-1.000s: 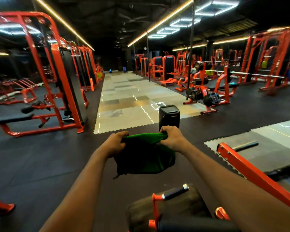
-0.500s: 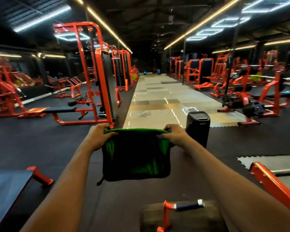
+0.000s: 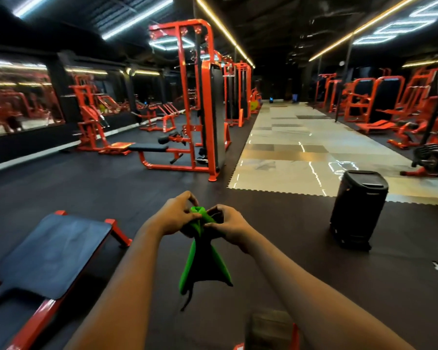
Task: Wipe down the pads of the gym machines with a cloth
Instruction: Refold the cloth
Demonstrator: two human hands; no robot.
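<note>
A green cloth [image 3: 202,266] hangs folded in front of me, bunched at its top edge. My left hand [image 3: 173,218] and my right hand [image 3: 229,227] are close together and both pinch that top edge. A black bench pad [image 3: 48,251] on an orange frame lies low at my left, apart from the cloth. A second black pad [image 3: 148,147] sits on the orange cable machine [image 3: 200,102] further back. A dark roller pad [image 3: 268,329] shows at the bottom edge below my right forearm.
A black speaker box [image 3: 357,208] stands on the dark rubber floor at my right. A shiny tiled aisle [image 3: 301,152] runs down the middle. Orange machines [image 3: 379,104] line the right side, and a mirrored wall [image 3: 20,102] lines the left.
My hands have come together, folding the spread cloth into a narrow hanging bundle. The view has swung left, bringing the bench pad further into view.
</note>
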